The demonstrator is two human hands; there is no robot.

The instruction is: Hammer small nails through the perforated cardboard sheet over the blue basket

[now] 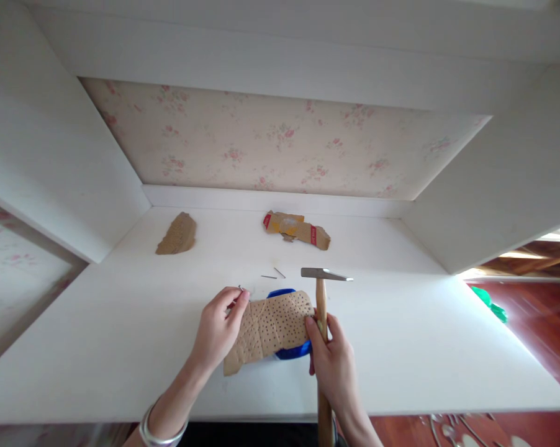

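My left hand (218, 326) pinches a nail (241, 287) between thumb and fingertips, above the left part of a piece of cardboard (274, 326). Many small holes cover the cardboard, densest on its right half. Underneath it lies a blue object (293, 352), mostly hidden, with its edges showing at top and bottom. My right hand (332, 357) grips a hammer (321, 310) by its wooden handle, metal head pointing up and away from me. The right thumb also presses on the cardboard's right edge. Two loose nails (274, 274) lie on the white surface just beyond.
Torn cardboard (177, 234) lies at the back left, and another strip with red and yellow print (297, 230) at the back middle. White side panels and a floral wall enclose the white tabletop (401, 347). A green item (490, 304) is on the red floor at right.
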